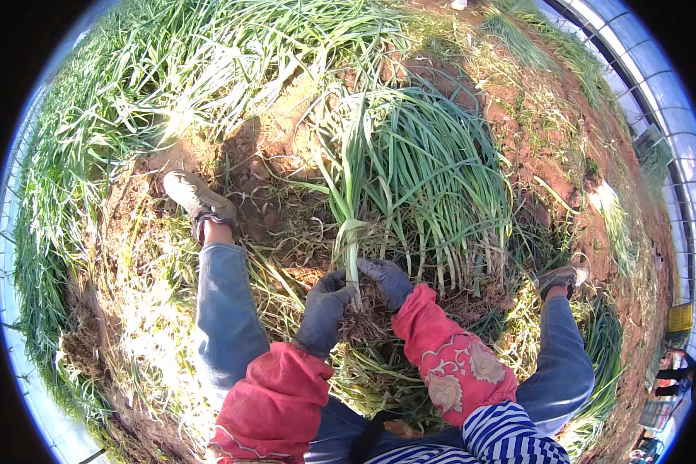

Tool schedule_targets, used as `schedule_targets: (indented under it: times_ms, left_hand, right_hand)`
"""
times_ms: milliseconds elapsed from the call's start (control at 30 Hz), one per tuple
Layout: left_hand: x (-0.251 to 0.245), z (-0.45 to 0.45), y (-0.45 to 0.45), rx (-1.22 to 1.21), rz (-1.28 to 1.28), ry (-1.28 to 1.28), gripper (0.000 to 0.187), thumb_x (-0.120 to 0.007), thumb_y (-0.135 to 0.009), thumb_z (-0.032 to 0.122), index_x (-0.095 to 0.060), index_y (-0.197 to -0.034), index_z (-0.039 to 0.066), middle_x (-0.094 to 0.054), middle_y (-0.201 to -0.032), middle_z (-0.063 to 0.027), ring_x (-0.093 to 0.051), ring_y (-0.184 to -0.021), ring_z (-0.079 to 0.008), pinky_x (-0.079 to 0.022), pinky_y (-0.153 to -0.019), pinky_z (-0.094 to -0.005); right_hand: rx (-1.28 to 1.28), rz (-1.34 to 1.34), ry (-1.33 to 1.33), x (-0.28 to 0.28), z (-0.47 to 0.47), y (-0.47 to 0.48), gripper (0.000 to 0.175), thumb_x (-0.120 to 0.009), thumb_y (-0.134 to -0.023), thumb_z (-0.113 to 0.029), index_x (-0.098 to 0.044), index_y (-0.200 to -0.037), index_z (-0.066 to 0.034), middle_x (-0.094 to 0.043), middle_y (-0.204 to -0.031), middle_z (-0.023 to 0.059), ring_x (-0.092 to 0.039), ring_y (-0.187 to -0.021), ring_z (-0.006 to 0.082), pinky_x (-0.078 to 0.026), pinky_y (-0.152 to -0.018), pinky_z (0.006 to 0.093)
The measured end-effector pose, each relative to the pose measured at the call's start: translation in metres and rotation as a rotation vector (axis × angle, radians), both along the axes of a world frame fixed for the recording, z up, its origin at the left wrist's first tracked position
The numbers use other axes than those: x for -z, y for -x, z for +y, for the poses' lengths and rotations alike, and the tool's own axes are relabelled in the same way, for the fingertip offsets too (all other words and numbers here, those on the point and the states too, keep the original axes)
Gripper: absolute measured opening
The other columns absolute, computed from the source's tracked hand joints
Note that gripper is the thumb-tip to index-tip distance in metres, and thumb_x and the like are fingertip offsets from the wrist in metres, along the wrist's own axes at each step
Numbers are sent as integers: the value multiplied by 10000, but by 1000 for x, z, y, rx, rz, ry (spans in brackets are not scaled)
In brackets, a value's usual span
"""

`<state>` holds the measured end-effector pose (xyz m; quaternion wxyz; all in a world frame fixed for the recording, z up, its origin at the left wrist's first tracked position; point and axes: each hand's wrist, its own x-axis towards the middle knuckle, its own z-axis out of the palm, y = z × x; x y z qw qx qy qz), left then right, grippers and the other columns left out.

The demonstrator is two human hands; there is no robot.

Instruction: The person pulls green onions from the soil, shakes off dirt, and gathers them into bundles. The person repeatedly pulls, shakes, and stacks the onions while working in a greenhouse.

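Note:
My left hand (326,308), in a dark grey glove and red sleeve cover, grips the lower white stem of a green onion plant (352,255) between thumb and fingers. My right hand (387,283), gloved alike, touches the same stem from the right; whether it grips it I cannot tell. The plant's leaves point away from me, and its shaggy roots (362,325) hang between my hands. Just beyond and to the right lies a large pile of green onions (441,174), white stems and roots towards me.
Standing green leaves (168,64) fill the upper left. Loose leaves and dry stalks (156,325) litter the brown soil (255,162). My legs are spread either side, with a shoe (200,197) at left. A plastic-covered frame wall (667,116) curves along the right. A person (674,374) is at far right.

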<state>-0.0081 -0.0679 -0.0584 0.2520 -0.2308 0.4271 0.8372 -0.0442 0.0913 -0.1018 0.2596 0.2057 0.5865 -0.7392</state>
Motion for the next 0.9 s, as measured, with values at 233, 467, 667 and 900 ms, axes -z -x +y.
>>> schedule_targets:
  times_ms: [233,467,667,900]
  left_hand:
    - [8,-31,-29,713,514,706,544,-565,-857,236,-416,-1343,42,-604,-1125,-208,-597,-1028,-318,-463,-872,-379]
    - [-4,-38,-10,633,744,1127,426,-553,-858,284,-538,-1227,74,-637,-876,-166,-628,-790,-317,-494,-710,-414]
    - [-15,-18,16,549,757,999,442,-579,-856,296,-542,-1220,49,-641,-909,-182,-629,-838,-342,-491,-728,-411]
    - [0,-25,16,270,452,676,337,-622,-853,185,-605,-1147,20,-671,-857,-112,-648,-782,-164,-501,-720,-290]
  right_hand:
    - [134,255,89,-39,6,-3,180,-570,-843,-58,-652,-992,2,-649,-886,35,-588,-777,103,-476,-691,230]
    - [104,126,-560,119,65,-20,248,-550,-905,-145,-611,-1088,10,-650,-961,71,-588,-835,107,-463,-745,244]
    - [-27,105,-1044,140,41,25,317,-619,-812,-227,-639,-1038,-5,-671,-917,113,-610,-782,170,-475,-732,299]
    - [323,207,-188,4,14,29,72,-642,-854,-109,-652,-847,-39,-602,-721,-8,-504,-602,86,-414,-557,225]
